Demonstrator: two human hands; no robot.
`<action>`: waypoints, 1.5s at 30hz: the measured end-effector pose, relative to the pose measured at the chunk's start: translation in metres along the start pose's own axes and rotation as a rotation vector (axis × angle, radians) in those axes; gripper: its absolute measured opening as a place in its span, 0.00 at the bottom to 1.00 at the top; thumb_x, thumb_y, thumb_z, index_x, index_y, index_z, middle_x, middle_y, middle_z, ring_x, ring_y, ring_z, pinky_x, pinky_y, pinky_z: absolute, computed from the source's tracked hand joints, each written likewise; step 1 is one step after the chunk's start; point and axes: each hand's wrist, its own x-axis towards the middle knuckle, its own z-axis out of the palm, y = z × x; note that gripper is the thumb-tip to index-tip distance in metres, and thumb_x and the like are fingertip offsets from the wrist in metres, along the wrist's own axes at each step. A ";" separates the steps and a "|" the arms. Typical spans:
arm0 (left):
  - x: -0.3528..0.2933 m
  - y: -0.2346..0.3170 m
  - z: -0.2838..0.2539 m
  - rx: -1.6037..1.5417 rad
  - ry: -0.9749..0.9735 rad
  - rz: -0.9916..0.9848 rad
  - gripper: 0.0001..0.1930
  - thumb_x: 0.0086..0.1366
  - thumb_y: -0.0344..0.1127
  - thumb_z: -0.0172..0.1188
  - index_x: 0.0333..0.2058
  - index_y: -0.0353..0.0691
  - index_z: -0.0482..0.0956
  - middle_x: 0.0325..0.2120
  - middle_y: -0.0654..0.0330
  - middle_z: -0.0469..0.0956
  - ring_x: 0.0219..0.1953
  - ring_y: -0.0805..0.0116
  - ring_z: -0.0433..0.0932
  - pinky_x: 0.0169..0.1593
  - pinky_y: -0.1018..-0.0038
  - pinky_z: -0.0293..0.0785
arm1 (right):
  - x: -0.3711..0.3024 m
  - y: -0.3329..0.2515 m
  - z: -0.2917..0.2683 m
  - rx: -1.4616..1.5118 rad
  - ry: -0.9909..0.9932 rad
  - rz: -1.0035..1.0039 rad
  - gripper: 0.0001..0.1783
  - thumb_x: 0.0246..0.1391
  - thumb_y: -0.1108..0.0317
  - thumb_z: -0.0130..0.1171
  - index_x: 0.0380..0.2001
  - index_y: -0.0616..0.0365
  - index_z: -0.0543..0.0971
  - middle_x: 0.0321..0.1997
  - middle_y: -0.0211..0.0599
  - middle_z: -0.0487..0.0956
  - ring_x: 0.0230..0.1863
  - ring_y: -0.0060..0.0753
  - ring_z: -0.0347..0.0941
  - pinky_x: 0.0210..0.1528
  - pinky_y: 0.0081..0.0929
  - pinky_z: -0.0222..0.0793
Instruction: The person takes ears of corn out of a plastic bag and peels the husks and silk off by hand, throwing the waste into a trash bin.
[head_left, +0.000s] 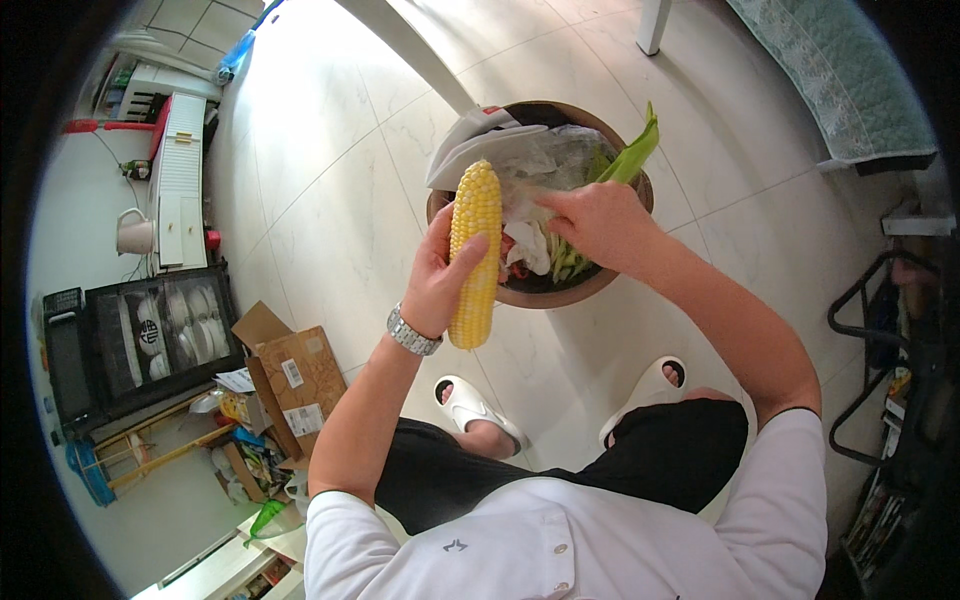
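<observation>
My left hand point(440, 275) is wrapped round a husked yellow corn cob point(474, 265), held upright with the thumb across its front. To the right, my right hand point(605, 228) is closed, its index finger pointing toward the cob. A green corn husk leaf point(634, 152) sticks up out of that hand; its lower end is hidden by the fingers. Beneath both hands stands a round brown bin point(560, 298). Inside it lie a clear plastic bag point(560, 150), a crumpled white tissue point(528, 248) and pale green scraps point(568, 262).
A white table leg point(420, 55) comes down just behind the bin. My feet in white slides point(478, 408) rest on the tiled floor before it. At left are an opened cardboard box point(300, 380) and a dish cabinet point(160, 335); at right, a black metal frame point(860, 300).
</observation>
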 end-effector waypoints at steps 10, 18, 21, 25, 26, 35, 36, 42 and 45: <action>-0.002 0.003 0.003 -0.043 -0.071 -0.031 0.28 0.69 0.40 0.57 0.64 0.40 0.58 0.42 0.58 0.76 0.37 0.70 0.79 0.38 0.74 0.80 | 0.020 -0.012 -0.003 0.823 0.092 0.043 0.15 0.61 0.62 0.55 0.41 0.62 0.81 0.40 0.45 0.82 0.35 0.32 0.79 0.37 0.27 0.75; -0.004 0.004 0.007 -0.043 -0.033 -0.021 0.31 0.70 0.39 0.55 0.67 0.41 0.54 0.47 0.59 0.74 0.44 0.71 0.78 0.43 0.73 0.79 | 0.010 -0.014 -0.009 0.724 -0.031 0.171 0.18 0.61 0.62 0.57 0.48 0.64 0.77 0.33 0.29 0.79 0.34 0.22 0.75 0.37 0.24 0.73; 0.000 -0.004 0.012 0.052 0.062 0.074 0.32 0.71 0.39 0.54 0.68 0.41 0.52 0.51 0.59 0.72 0.50 0.71 0.75 0.50 0.73 0.76 | -0.010 -0.022 0.010 1.111 -0.151 0.238 0.27 0.60 0.64 0.60 0.59 0.62 0.69 0.41 0.33 0.77 0.43 0.23 0.73 0.47 0.26 0.72; 0.005 -0.009 0.029 -0.027 0.127 0.136 0.32 0.72 0.40 0.53 0.69 0.40 0.50 0.58 0.59 0.67 0.55 0.73 0.70 0.55 0.73 0.72 | -0.028 -0.053 0.037 1.306 -0.163 0.156 0.41 0.58 0.66 0.61 0.69 0.59 0.53 0.54 0.39 0.71 0.57 0.29 0.67 0.60 0.28 0.64; 0.006 -0.010 0.031 -0.018 0.129 0.148 0.32 0.72 0.40 0.52 0.69 0.40 0.50 0.59 0.58 0.65 0.56 0.73 0.69 0.55 0.73 0.72 | -0.028 -0.055 0.039 1.238 -0.134 0.130 0.44 0.58 0.66 0.61 0.71 0.59 0.49 0.56 0.40 0.69 0.59 0.31 0.65 0.63 0.28 0.62; 0.014 0.015 0.020 0.666 0.287 0.154 0.13 0.72 0.41 0.53 0.43 0.35 0.74 0.32 0.55 0.81 0.33 0.69 0.80 0.36 0.70 0.76 | -0.040 -0.032 0.037 0.861 -0.026 0.127 0.45 0.53 0.58 0.65 0.68 0.62 0.54 0.52 0.47 0.75 0.51 0.37 0.75 0.55 0.33 0.69; 0.016 0.019 0.018 0.775 0.298 0.182 0.13 0.71 0.41 0.53 0.37 0.35 0.75 0.26 0.55 0.81 0.30 0.69 0.81 0.32 0.70 0.76 | -0.040 -0.032 0.036 0.788 -0.022 0.125 0.46 0.52 0.58 0.65 0.68 0.63 0.54 0.51 0.48 0.76 0.51 0.37 0.75 0.55 0.33 0.69; 0.024 0.008 0.012 0.449 0.248 0.205 0.14 0.73 0.36 0.50 0.28 0.36 0.72 0.18 0.67 0.70 0.21 0.78 0.66 0.26 0.78 0.66 | -0.043 -0.030 0.029 1.030 -0.095 0.131 0.44 0.53 0.65 0.64 0.68 0.61 0.54 0.56 0.41 0.73 0.56 0.33 0.71 0.59 0.30 0.67; 0.021 0.005 0.012 0.454 0.234 0.237 0.14 0.73 0.35 0.50 0.27 0.36 0.71 0.18 0.67 0.69 0.22 0.79 0.66 0.27 0.79 0.66 | -0.047 -0.018 0.018 1.179 -0.132 0.245 0.43 0.55 0.68 0.64 0.69 0.61 0.54 0.57 0.37 0.71 0.57 0.30 0.69 0.60 0.29 0.66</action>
